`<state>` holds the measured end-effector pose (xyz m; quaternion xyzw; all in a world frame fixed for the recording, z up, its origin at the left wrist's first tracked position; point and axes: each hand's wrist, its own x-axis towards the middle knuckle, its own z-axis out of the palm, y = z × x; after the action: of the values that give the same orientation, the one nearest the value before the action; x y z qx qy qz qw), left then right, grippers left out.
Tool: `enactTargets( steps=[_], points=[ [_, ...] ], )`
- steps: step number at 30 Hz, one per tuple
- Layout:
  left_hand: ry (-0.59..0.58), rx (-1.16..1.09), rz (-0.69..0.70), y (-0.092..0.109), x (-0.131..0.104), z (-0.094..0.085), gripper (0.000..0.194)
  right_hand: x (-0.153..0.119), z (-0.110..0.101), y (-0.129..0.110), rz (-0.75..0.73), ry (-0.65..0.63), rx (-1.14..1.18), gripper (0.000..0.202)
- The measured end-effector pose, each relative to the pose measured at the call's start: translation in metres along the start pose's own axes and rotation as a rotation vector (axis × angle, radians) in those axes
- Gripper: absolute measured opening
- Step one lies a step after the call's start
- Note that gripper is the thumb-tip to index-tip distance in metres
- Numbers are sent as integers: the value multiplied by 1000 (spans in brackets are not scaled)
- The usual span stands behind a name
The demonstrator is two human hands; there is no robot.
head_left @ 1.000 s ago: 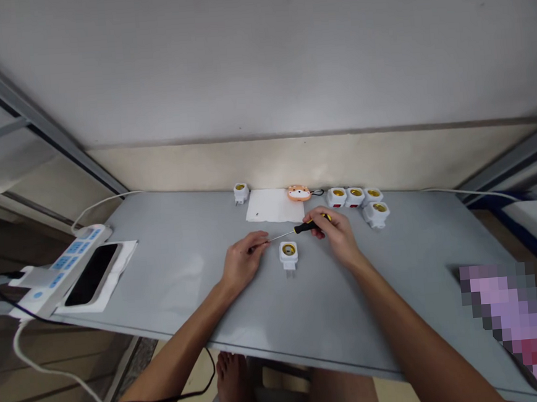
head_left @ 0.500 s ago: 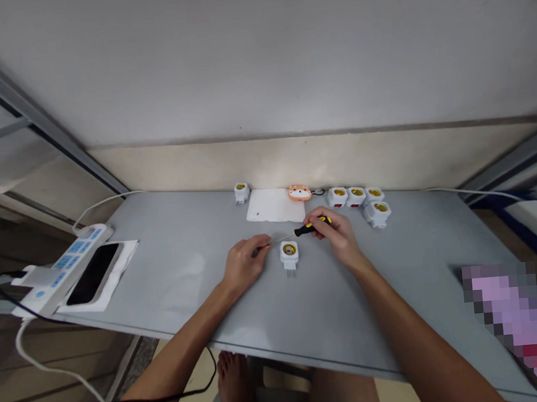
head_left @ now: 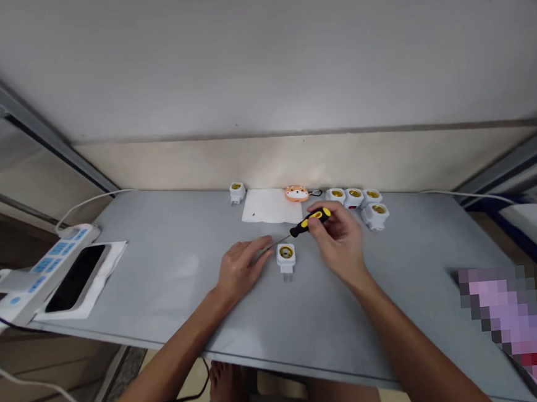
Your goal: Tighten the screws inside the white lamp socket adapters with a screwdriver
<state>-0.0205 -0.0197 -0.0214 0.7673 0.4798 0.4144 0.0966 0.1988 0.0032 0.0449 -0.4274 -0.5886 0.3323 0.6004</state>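
Observation:
In my right hand (head_left: 339,239) is a black and yellow screwdriver (head_left: 311,220), gripped by the handle, its thin shaft slanting down to the left. The thumb and fingers of my left hand (head_left: 243,266) close around the shaft's tip end; whether a small part is there too, I cannot make out. Between my hands, just below the shaft, a white plug-in lamp socket (head_left: 286,258) lies on the table, its brass-coloured opening facing up and its prongs toward me. Neither hand appears to touch this socket.
Behind are a single lamp socket (head_left: 237,193), white paper (head_left: 269,210) with a tiny dark piece, and an orange animal-faced case (head_left: 296,193). Several more sockets (head_left: 376,216) stand at right. Leftward are a phone (head_left: 77,279) and a power strip (head_left: 41,271). A blurred purple thing (head_left: 514,312) lies right.
The screwdriver has slid slightly left and deeper between my left fingers. My right hand has turned around its handle. The whole view has shifted a little.

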Motion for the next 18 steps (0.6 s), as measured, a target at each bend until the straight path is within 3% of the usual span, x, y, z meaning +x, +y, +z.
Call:
enactTargets(
  steps=[3, 7, 11, 14, 18],
  points=[
    [-41, -45, -30, 2, 0, -3, 48, 1, -6, -6, -122, 122, -55, 25],
    [-183, -41, 15, 4, 1, -5, 62, 5, -17, -9, -290, 240, -117, 14],
    [-390, 8, 80, 6, 6, -4, 56, 3, -20, -10, -265, 154, -167, 4],
    [-425, 18, 110, 6, 8, -3, 45, 0, -17, -8, -221, 72, -193, 7],
    [-441, 35, 119, 5, 8, -3, 46, -3, -13, -6, -199, 21, -199, 9]
  ],
)
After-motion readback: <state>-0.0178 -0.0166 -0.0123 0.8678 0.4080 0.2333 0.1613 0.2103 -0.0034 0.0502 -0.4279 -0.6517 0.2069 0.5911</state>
